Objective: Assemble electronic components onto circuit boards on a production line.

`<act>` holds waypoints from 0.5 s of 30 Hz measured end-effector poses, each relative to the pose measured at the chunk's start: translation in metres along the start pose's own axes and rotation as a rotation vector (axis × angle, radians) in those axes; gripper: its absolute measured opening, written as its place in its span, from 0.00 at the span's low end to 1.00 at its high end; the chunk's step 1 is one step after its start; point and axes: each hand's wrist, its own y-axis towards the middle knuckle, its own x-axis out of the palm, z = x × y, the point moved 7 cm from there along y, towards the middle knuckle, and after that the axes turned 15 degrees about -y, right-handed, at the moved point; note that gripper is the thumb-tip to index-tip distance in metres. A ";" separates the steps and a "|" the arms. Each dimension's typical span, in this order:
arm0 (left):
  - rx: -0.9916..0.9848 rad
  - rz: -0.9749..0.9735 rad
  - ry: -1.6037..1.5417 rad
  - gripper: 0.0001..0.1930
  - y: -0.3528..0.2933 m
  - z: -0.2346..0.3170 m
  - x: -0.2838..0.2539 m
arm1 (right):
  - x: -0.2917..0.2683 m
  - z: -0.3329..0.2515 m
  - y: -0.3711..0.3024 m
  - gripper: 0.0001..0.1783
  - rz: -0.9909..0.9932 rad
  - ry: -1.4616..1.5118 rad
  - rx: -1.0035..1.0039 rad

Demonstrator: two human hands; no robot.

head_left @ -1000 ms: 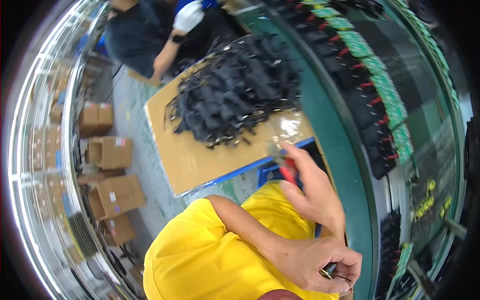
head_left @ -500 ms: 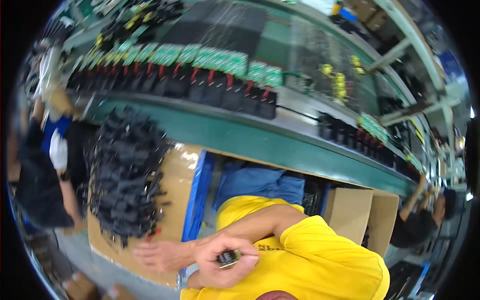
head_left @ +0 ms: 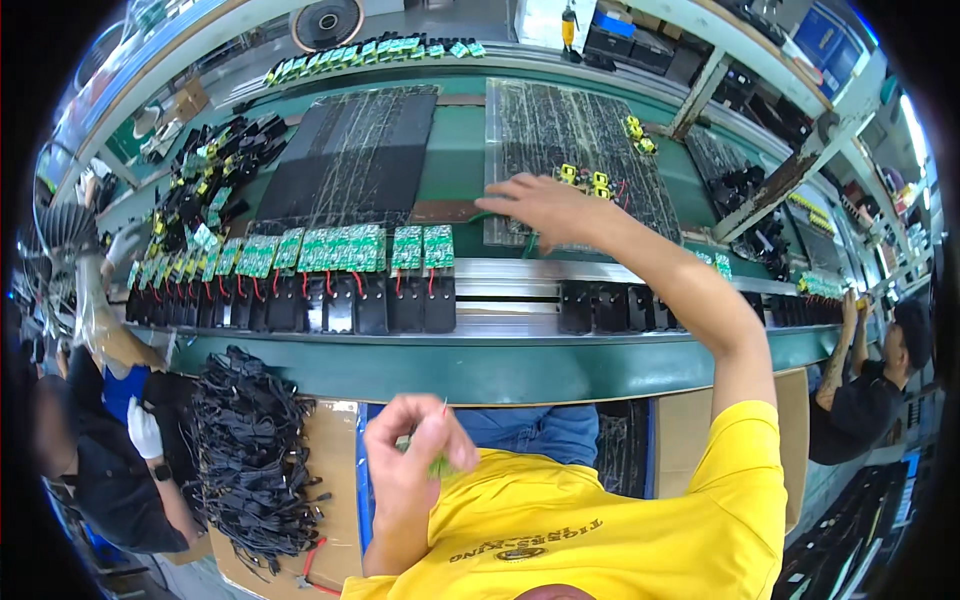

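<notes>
My left hand (head_left: 408, 450) is closed in front of my chest. Between its thumb and fingers shows a small green circuit board (head_left: 441, 466), mostly hidden by the fingers. My right hand (head_left: 553, 210) reaches over the bench, fingers stretched out and nothing visible in them. It hovers by a streaked dark mat (head_left: 530, 130), with a green cord (head_left: 482, 217) near its fingertips. Small yellow components (head_left: 600, 184) lie on the mat just beyond the wrist. Left of it stands a row of black cases (head_left: 340, 304) with green circuit boards (head_left: 343, 248) joined by red wires.
A heap of black cables (head_left: 250, 450) lies on cardboard (head_left: 335, 470) at my left, a red wire (head_left: 316, 562) beside it. More black cases (head_left: 610, 306) stand on the metal rail under my right arm. Co-workers sit at left (head_left: 110, 470) and right (head_left: 865, 400). A frame post (head_left: 770, 190) rises at right.
My right hand has swung from beside the cable heap up and right to over the bench, fingers spread. My left hand stays closed near my chest. The view has shifted and levelled.
</notes>
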 end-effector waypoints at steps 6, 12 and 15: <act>-0.164 0.013 0.408 0.06 0.072 -0.030 0.001 | 0.034 -0.017 0.040 0.66 -0.049 0.071 -0.125; -0.215 -0.064 0.757 0.06 0.112 -0.032 0.035 | 0.046 0.023 0.040 0.35 -0.007 0.336 0.096; -0.204 -0.257 0.958 0.07 0.139 -0.047 0.071 | 0.078 0.116 0.012 0.20 0.466 0.673 0.347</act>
